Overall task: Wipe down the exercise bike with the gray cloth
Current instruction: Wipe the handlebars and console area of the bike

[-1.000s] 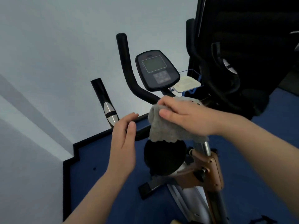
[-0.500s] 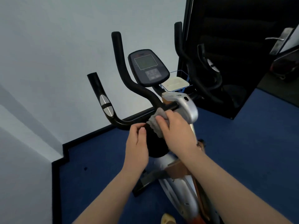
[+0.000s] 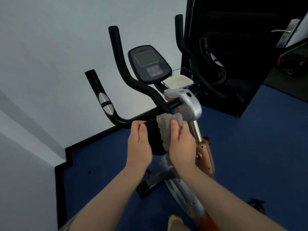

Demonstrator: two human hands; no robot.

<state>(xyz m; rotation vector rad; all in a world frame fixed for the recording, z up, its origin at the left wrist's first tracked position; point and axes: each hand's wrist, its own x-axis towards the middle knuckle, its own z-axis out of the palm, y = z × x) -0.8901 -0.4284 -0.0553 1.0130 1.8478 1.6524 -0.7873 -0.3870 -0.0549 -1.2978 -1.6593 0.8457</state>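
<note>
Right hand [image 3: 181, 144] fingers clamp the cloth [image 3: 168, 127]; left hand [image 3: 139, 144] fingers curl on the handlebar [image 3: 130, 121]. The bunched cloth could slip and miss the bar beneath the fingers.

Your left hand [image 3: 139, 144] and right hand [image 3: 180, 144] sit close together w/ only a narrow gap. Above them the black handlebar [image 3: 133, 84] and console [image 3: 149, 64] block the way up. Silver stem housing [image 3: 188, 104] and post [image 3: 195, 130] crowd right hand's outer side. Left of left hand: open air to the wall [image 3: 50, 64]. Below: blue floor [image 3: 103, 164], bike base foot [image 3: 150, 183].
</note>
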